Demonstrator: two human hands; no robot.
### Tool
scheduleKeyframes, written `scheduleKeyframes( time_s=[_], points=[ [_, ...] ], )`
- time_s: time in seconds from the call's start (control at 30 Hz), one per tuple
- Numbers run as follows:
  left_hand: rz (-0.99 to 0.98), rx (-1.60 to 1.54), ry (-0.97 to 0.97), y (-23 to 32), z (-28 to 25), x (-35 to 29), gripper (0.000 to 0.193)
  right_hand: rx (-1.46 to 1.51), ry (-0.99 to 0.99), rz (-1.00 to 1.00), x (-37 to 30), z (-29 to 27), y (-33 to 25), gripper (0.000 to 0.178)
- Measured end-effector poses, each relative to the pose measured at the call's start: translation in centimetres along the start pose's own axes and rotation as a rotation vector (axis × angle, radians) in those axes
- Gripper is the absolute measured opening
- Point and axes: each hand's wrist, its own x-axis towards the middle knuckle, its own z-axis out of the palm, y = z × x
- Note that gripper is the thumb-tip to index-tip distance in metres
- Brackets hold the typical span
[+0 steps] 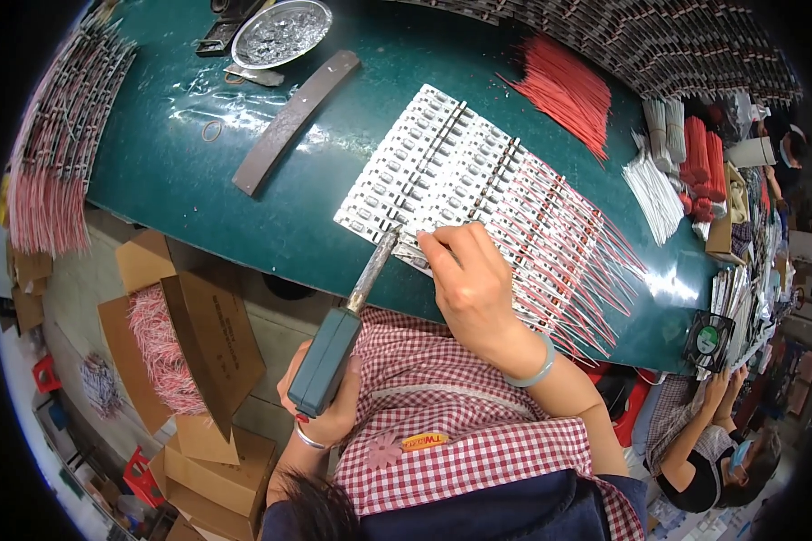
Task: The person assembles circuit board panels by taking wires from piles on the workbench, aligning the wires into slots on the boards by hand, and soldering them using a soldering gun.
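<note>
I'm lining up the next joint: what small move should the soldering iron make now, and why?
Probably ease the soldering iron tip slightly right. The left hand grips it, and its tip sits at the near edge of the white LED strip sheet, just beside the right hand, whose fingertips press where the red wires meet the sheet.

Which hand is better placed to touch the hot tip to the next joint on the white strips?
The left hand. It already grips the soldering iron, whose tip sits at the strips' near edge. The right hand has no tool; its fingers press on the strips.
</note>
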Motion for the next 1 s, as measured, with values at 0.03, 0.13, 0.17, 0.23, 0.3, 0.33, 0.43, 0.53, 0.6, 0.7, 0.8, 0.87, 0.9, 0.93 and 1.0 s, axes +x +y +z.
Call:
scheduleKeyframes(
  time_s=[0.03,0.13,0.17,0.23,0.3,0.33,0.43,0.53,0.6,0.7,0.8,0.87,0.9,0.93,1.0],
  points=[
    [0.022,-0.014,0.008,0.1,0.1,0.2,0.023,0.000,-0.001,0.001,-0.1,0.1,0.1,0.032],
    [-0.004,0.009,-0.027,0.3,0.1,0.5,0.022,-0.018,-0.006,-0.041,-0.2,0.3,0.4,0.034],
    [-0.004,0.009,-0.029,0.4,0.1,0.5,0.022,-0.025,-0.004,-0.043,-0.2,0.3,0.4,0.034],
    [-0.071,-0.007,-0.049,0.5,0.1,0.4,0.021,-0.032,-0.004,-0.041,-0.3,0.3,0.4,0.034],
    [-0.067,-0.007,-0.052,0.3,0.2,0.3,0.021,-0.041,-0.001,-0.050,-0.2,0.3,0.4,0.033],
    [-0.062,-0.007,-0.052,0.3,0.3,0.3,0.020,-0.041,-0.001,-0.048,-0.2,0.3,0.4,0.033],
    [-0.059,0.009,-0.064,0.0,0.2,0.1,0.020,-0.041,-0.004,-0.051,-0.3,0.3,0.5,0.034],
    [-0.071,0.008,-0.056,-0.2,0.3,-0.1,0.020,-0.037,-0.003,-0.052,-0.3,0.4,0.5,0.034],
    [-0.061,0.017,-0.052,-0.5,0.2,-0.4,0.020,-0.036,-0.007,-0.053,-0.3,0.4,0.6,0.034],
    [-0.042,0.013,-0.028,-0.6,0.2,-0.7,0.021,-0.045,-0.007,-0.053,-0.2,0.3,0.5,0.034],
    [-0.026,-0.005,-0.007,-0.6,0.2,-0.5,0.022,-0.041,-0.010,-0.043,-0.2,0.3,0.4,0.033],
    [-0.018,-0.014,-0.007,-0.6,0.2,-0.4,0.023,-0.033,-0.019,-0.036,-0.2,0.2,0.4,0.033],
    [-0.016,0.000,-0.019,-0.6,0.2,-0.4,0.023,-0.023,-0.028,-0.030,-0.2,0.2,0.4,0.032],
    [-0.015,0.013,-0.030,-0.7,0.2,-0.3,0.024,-0.023,-0.027,-0.031,-0.1,0.1,0.5,0.032],
    [-0.028,0.008,-0.027,-0.6,0.3,-0.3,0.024,0.028,0.026,-0.025,0.0,0.1,0.6,0.032]
  ],
)
